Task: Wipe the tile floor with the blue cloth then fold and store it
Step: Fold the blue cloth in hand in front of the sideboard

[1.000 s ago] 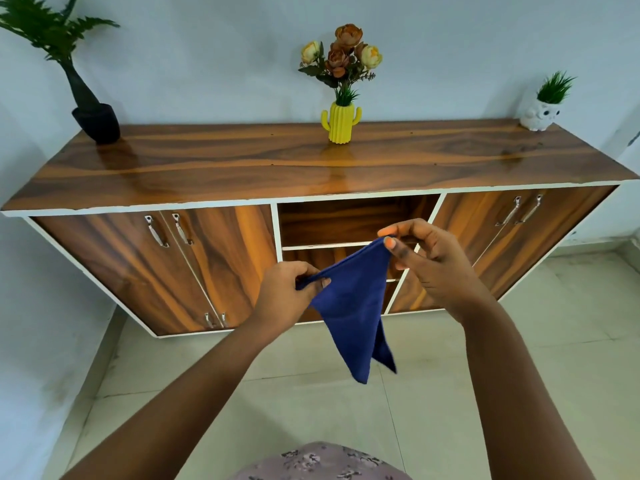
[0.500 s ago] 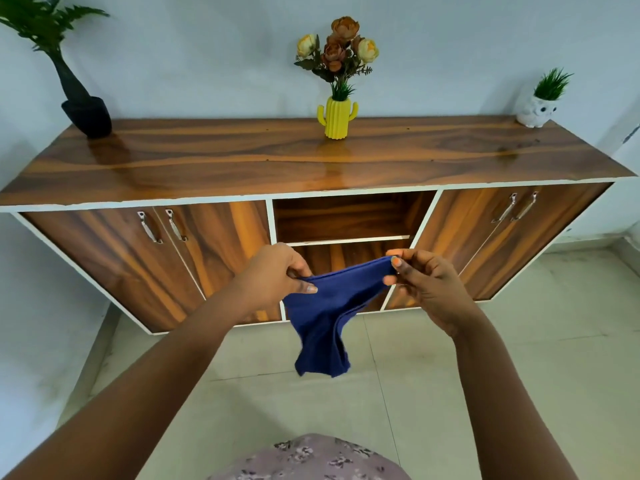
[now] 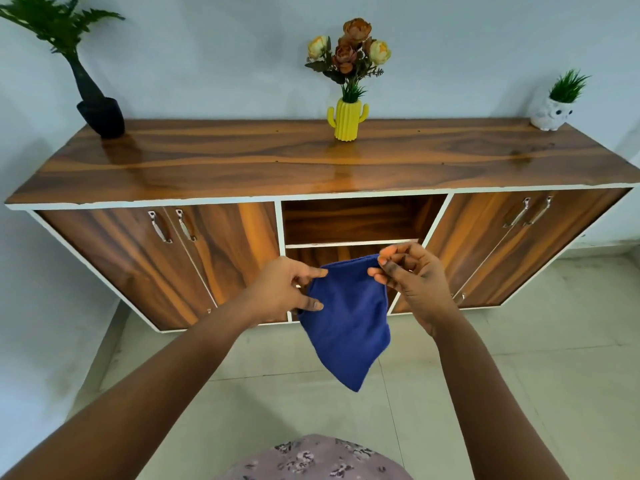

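Observation:
The blue cloth (image 3: 346,317) hangs in the air between both hands, in front of the wooden cabinet (image 3: 311,164). My left hand (image 3: 284,292) pinches its upper left edge between thumb and fingers. My right hand (image 3: 412,278) pinches the upper right corner. The cloth spreads flat at the top and narrows to a point hanging down over the tile floor (image 3: 485,375). Behind the cloth is the cabinet's open middle shelf (image 3: 353,220).
On the cabinet top stand a black vase with a green plant (image 3: 100,112) at left, a yellow cactus vase with flowers (image 3: 348,119) in the middle and a white owl pot (image 3: 552,114) at right. Closed doors flank the shelves. Walls rise behind and at left.
The cloth was bunched and sagging between my hands; now its top edge is held straighter and the cloth hangs wider, with its tip shifted to the right.

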